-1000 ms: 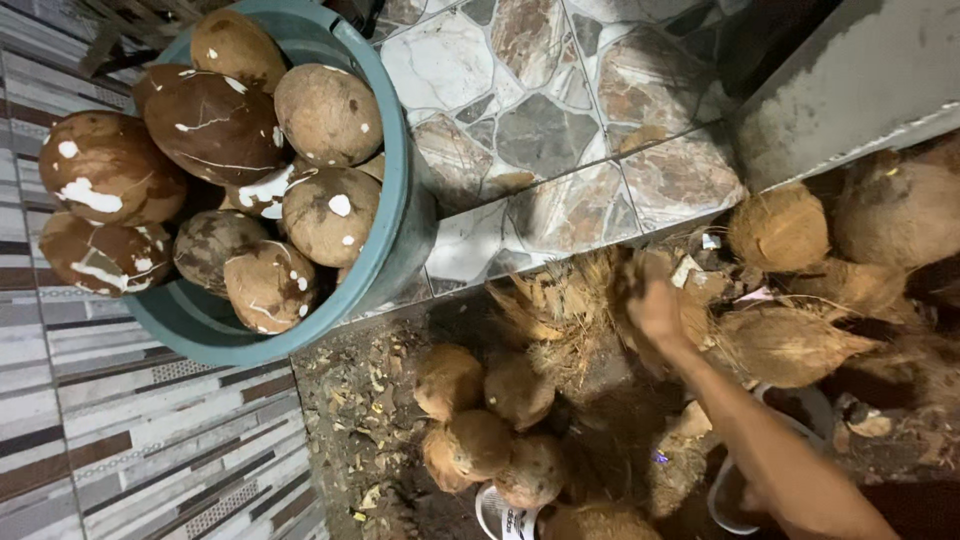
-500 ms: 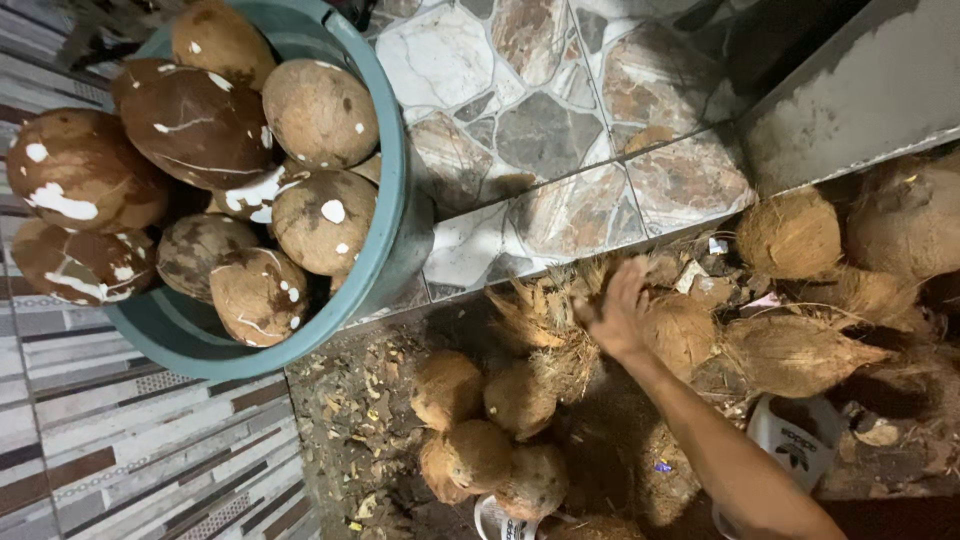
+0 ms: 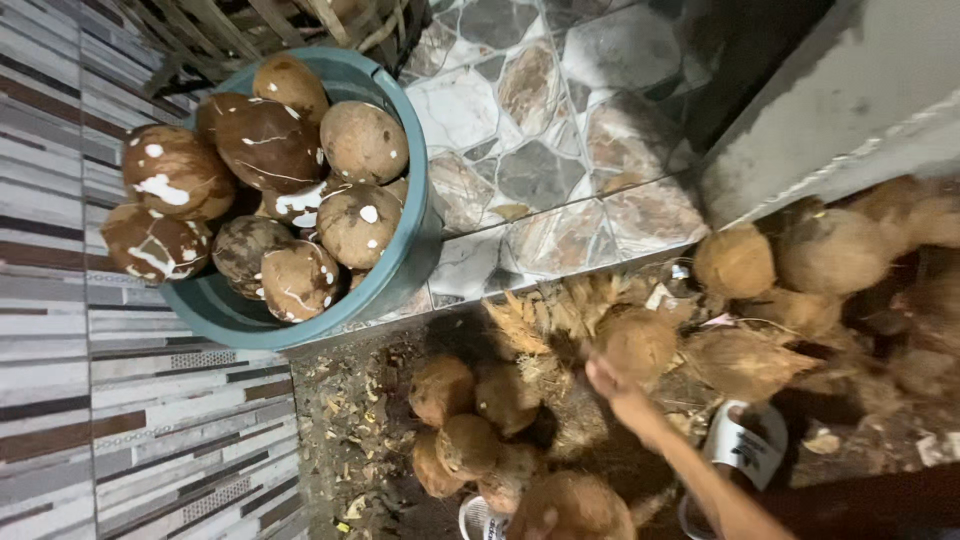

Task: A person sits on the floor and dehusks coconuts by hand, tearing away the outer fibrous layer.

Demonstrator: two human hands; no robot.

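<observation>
A striped tiled surface (image 3: 120,440) fills the left edge, and on it stands a teal plastic basin (image 3: 400,270) heaped with dark, husked coconuts (image 3: 265,145) flecked with white. Right of the basin lies a stone-patterned floor (image 3: 520,130), ending at a dark patch of ground strewn with husk scraps (image 3: 350,440). Below, a cluster of brown fibrous coconuts (image 3: 470,445) sits close together. Further right, one hand (image 3: 615,385) reaches from the lower edge toward a husky coconut (image 3: 640,345) beside a tuft of loose fibre (image 3: 545,315); it is blurred, so whether the fingers are wide or closed cannot be told, nor which hand it is. More unhusked coconuts (image 3: 735,262) crowd the right, beneath a grey concrete ledge (image 3: 850,110). A white sandal (image 3: 745,445) lies just beside the forearm.
</observation>
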